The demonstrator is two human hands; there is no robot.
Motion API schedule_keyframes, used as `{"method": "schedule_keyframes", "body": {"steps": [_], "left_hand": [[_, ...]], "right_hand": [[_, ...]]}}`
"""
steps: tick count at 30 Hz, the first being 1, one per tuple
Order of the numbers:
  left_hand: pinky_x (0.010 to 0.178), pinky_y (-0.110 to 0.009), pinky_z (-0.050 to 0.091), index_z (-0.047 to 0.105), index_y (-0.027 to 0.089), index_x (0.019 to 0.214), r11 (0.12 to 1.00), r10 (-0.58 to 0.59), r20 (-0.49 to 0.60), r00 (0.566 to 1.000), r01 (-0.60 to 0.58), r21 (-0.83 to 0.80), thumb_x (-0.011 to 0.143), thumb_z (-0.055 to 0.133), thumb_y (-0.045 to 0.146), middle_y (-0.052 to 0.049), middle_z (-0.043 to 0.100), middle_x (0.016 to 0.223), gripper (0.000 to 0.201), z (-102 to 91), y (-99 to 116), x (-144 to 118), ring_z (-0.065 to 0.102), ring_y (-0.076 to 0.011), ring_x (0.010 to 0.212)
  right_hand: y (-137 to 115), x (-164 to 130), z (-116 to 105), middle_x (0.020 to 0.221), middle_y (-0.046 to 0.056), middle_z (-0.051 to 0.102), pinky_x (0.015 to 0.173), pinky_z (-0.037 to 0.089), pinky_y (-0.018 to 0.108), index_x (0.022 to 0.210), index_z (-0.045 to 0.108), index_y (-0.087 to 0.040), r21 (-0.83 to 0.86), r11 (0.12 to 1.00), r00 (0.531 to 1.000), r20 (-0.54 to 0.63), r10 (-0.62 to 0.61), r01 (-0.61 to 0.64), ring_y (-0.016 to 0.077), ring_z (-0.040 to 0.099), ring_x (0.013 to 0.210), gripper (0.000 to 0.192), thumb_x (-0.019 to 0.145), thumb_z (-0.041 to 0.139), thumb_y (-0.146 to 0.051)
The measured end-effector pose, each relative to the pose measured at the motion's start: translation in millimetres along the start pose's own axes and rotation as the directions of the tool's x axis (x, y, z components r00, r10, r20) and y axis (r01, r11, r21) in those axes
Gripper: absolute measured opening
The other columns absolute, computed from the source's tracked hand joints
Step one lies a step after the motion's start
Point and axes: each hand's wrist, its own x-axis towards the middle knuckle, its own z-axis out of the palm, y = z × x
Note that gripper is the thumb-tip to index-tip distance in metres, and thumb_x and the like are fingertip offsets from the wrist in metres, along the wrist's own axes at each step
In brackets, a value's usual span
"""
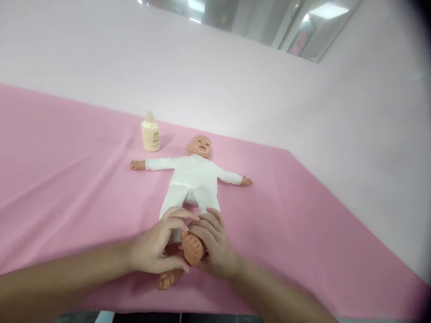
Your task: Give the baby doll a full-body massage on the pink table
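a smooth plastic baby doll in a soft white suit lies face-up on the pink cloth. the right hand cups its raised foot; the left hand curls loosely against it.

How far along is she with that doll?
Done: the doll lies face up on the pink cloth, dressed in white. In hand: both the left hand and right hand are around one bare foot. Left: the other foot is untouched, and the bottle stands apart.
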Motion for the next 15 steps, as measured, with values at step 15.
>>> {"method": "schedule_keyframes", "body": {"steps": [15], "left_hand": [[0.100, -0.050, 0.042, 0.038, 0.026, 0.118, 0.999, -0.045, -0.009, 0.999, 0.045, 0.026, 0.073, 0.079, 0.031, -0.012, 0.043, 0.126, 0.061, -0.3, 1.4, 0.9, 0.045, -0.0296, 0.121]], "right_hand": [[-1.3, -0.2, 1.0, 0.092, 0.002, 0.069, 0.112, 0.025, 0.046, 0.099, 0.055, -0.023, -0.056, 0.995, 0.996, -0.039, 0.076, -0.079, 0.0206, 0.061, 0.098, 0.024, 0.075, 0.060, -0.021]]}}
